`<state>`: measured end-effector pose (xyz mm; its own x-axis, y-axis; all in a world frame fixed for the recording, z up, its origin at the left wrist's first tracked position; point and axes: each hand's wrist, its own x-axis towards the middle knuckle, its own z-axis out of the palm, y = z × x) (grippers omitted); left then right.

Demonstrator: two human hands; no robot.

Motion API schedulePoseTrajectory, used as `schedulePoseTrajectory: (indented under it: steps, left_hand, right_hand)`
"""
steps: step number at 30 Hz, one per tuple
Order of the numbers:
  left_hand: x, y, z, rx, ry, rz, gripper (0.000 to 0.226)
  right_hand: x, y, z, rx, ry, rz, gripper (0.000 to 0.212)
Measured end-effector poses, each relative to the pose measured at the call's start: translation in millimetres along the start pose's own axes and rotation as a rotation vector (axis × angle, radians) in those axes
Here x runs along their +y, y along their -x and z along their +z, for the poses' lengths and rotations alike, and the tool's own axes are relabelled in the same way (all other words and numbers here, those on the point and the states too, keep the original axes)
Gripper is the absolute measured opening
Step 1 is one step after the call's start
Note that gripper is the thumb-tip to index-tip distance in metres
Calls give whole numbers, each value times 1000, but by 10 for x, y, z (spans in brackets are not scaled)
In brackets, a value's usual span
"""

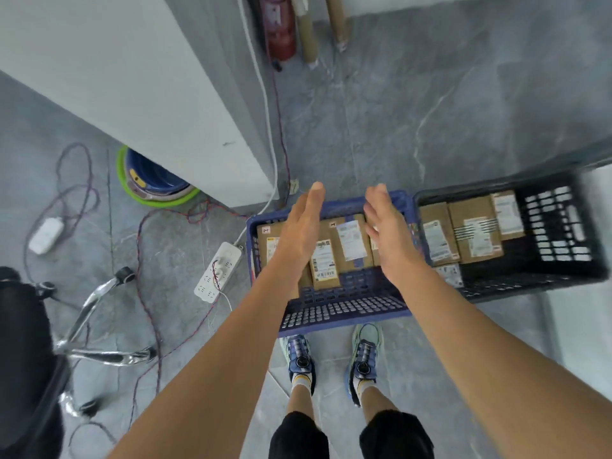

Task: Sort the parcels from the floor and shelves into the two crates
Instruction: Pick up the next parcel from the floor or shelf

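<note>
Head view, looking straight down.

Shows the left grip (303,233) and the right grip (385,236) stretched forward side by side, palms turned toward each other, fingers straight, clamped on nothing. Places both above the blue crate (344,318), with a gap between them; cannot tell whether either brushes the contents.

Finds the brown parcels (351,241) directly under and between the grips, lying flat with labels up in the far half of that crate. Finds a dark crate (563,233) just right of the right grip, pressed against the blue one, with labelled parcels (473,233) packed at the end nearest that grip.

Leaves the shoes (299,357) behind the blue crate, below the wrists. Puts a white power strip (218,270) on the floor (397,111) left of the left grip, a chair base (106,355) further left, and a red extinguisher (281,31) with cardboard tubes (308,38) well ahead of the fingertips.

Reads as a pause between parcels: empty grips over a part-filled crate, no loose parcel in sight on the floor.

Calls next for turning toward the floor or shelves out of frame, finding a parcel, closing on it, then checking its label to choose the blue or the dark crate.
</note>
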<state>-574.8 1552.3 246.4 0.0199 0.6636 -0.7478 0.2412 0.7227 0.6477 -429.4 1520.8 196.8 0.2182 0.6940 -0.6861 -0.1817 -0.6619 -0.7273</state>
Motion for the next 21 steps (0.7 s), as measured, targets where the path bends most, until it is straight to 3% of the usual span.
schedulePoseTrajectory:
  steps: [5, 9, 16, 19, 21]
  left_hand:
    - [1088, 814, 465, -125, -8, 143, 81]
    - [1888, 1514, 856, -254, -45, 264, 114]
    - [2857, 2738, 1627, -531, -128, 508, 133]
    - [3162, 3392, 1946, -688, -188, 637, 116]
    - [3285, 3832, 2178, -797, -232, 731, 87]
  right_hand:
    - [-1140, 738, -761, 112, -143, -190, 64]
    - [-1971, 1445, -1402, 238, -189, -314, 62]
    - [-2979, 3141, -2342, 507, -301, -546, 41]
    - [-3197, 3815, -2632, 631, -291, -631, 33]
    - [-3247, 4204, -2842, 729, -300, -707, 49]
